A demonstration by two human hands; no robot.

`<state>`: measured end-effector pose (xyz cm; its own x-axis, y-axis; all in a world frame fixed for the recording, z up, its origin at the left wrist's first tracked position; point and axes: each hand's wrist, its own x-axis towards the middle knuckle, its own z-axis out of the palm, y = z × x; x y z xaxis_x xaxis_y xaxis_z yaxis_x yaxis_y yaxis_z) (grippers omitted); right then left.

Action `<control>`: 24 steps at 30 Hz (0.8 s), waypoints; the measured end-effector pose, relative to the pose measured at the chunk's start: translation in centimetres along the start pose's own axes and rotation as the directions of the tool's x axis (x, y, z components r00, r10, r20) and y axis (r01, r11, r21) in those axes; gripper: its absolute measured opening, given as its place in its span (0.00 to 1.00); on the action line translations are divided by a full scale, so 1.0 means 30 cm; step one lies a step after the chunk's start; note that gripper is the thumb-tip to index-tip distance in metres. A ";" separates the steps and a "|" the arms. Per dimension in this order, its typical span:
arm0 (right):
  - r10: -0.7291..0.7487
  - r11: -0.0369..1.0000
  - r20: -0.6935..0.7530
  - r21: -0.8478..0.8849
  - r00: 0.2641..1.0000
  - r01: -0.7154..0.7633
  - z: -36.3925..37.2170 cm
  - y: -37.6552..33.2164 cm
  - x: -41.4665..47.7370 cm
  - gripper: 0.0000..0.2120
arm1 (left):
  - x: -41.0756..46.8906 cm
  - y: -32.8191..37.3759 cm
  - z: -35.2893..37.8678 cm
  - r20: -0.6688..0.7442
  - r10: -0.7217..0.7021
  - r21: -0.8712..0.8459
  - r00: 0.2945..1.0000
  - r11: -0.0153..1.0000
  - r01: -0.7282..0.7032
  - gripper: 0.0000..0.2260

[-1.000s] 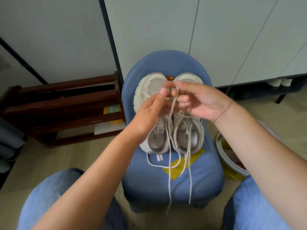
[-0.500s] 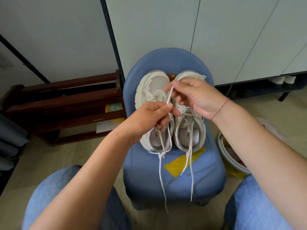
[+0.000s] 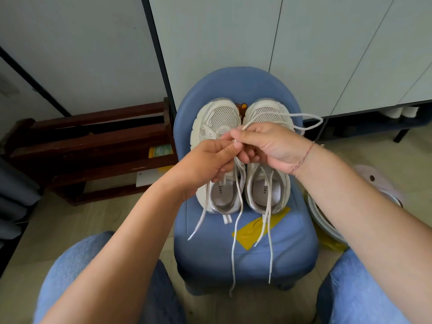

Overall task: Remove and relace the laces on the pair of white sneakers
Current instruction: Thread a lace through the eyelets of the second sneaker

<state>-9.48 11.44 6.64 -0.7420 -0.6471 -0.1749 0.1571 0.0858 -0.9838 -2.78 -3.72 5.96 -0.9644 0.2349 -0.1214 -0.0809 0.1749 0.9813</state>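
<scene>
Hands at the lace
Left hand (image 3: 205, 164) and right hand (image 3: 268, 146) both pinch one lace (image 3: 301, 115) — it loops off right — above the sneakers (image 3: 219, 118), side by side on a blue chair (image 3: 292, 249).

two white mesh-toed sneakers (image 3: 218, 123) stand side by side, toes away, on a blue chair (image 3: 292, 244); loosened white laces (image 3: 235, 232) trail over the seat's front; one lace loop (image 3: 314, 123) arcs beyond the right toe
</scene>
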 end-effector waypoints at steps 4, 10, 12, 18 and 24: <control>-0.048 0.962 -0.225 0.252 0.973 0.105 -0.062 -0.010 0.019 0.13 | 0.002 -0.019 -0.018 -0.024 -0.037 0.026 0.999 0.999 0.038 0.16; 0.082 0.906 -0.266 0.422 0.961 0.040 -0.118 -0.002 0.021 0.13 | 0.004 -0.020 -0.035 -0.079 -0.041 -0.028 0.996 0.999 0.039 0.16; 0.089 0.959 -0.120 0.279 0.989 -0.053 -0.057 0.011 0.016 0.13 | 0.010 -0.020 -0.021 -0.076 -0.041 -0.013 0.996 0.999 0.040 0.16; -0.025 0.965 -0.268 0.246 0.963 0.094 -0.007 0.020 0.035 0.09 | 0.018 -0.031 -0.021 -0.108 -0.037 -0.026 0.993 0.999 0.034 0.15; -0.012 0.946 -0.274 0.308 0.962 0.099 -0.025 0.042 0.050 0.07 | 0.019 -0.040 -0.064 -0.210 -0.109 -0.151 0.972 0.986 0.078 0.12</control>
<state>-10.88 11.13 5.10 -0.8939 -0.4160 -0.1670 0.2756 -0.2163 -0.9366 -3.70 -5.63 5.00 -0.9812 0.0082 -0.1930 -0.1924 0.0465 0.9802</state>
